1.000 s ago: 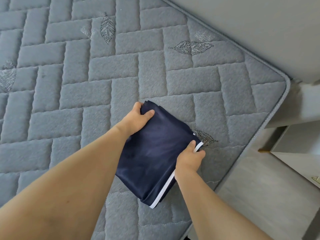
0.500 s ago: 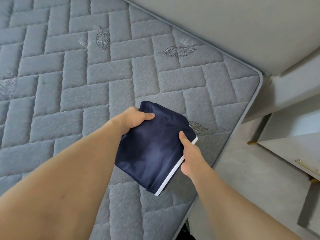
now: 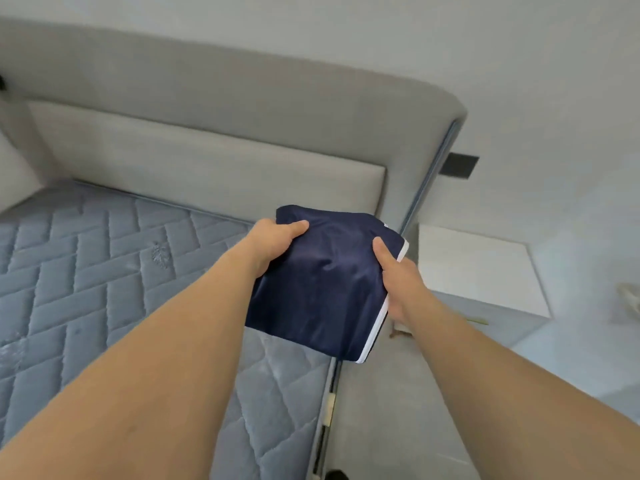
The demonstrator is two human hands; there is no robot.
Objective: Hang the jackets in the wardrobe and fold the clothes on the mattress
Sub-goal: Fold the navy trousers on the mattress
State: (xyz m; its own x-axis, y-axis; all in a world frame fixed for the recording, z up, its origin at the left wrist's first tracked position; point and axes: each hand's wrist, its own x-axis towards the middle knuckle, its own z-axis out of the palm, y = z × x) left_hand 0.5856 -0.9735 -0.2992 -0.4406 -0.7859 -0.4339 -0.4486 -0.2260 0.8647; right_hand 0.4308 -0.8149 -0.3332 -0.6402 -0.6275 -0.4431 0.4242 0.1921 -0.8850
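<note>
A folded navy garment with a white edge stripe (image 3: 322, 289) is held in the air above the right edge of the grey quilted mattress (image 3: 86, 271). My left hand (image 3: 273, 242) grips its upper left corner, thumb on top. My right hand (image 3: 394, 275) grips its right side by the white stripe, thumb lying on the fabric. The fingers of both hands are hidden under the cloth. No jacket or wardrobe is in view.
A grey padded headboard (image 3: 214, 147) stands behind the mattress. A white bedside cabinet (image 3: 481, 271) sits to the right of the bed, below a dark wall socket (image 3: 459, 166). Grey floor (image 3: 398, 410) runs along the bed's right side.
Both hands have lifted the folded navy garment off the mattress and carried it toward the bed's right edge. The camera has tilted up, bringing the headboard and bedside cabinet into view.
</note>
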